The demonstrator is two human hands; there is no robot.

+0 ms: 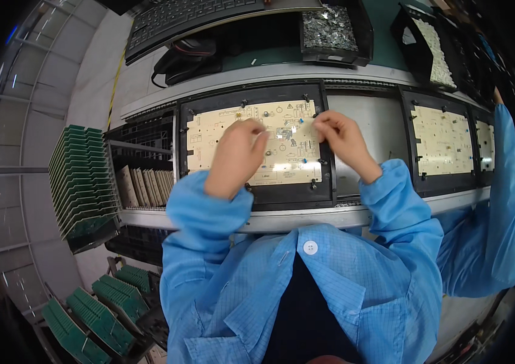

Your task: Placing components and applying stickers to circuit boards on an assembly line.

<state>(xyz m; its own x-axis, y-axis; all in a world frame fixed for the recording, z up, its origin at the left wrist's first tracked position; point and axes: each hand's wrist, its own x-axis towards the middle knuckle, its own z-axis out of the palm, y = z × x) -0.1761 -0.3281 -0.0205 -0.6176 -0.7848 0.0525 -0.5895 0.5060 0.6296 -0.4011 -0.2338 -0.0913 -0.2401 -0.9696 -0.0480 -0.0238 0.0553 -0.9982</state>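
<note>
A cream-coloured circuit board (254,176) lies in a black frame (326,193) in front of me, with several small parts standing on its face. Over the board's left half is my left hand (237,155), its fingers curled toward the thumb; anything between the tips is too small to make out. At the right edge of the board hovers my right hand (345,142), thumb and fingertips drawn together in a pinch. What that pinch holds, if anything, cannot be seen. Small blue parts (304,161) stand near the board's right side.
Framed boards (443,142) sit further right on the rail, beside a co-worker's blue sleeve (503,200). Behind are a bin of small metal parts (330,30), a bin of white parts (433,51) and a keyboard (209,21). Racked green boards (84,182) stand left.
</note>
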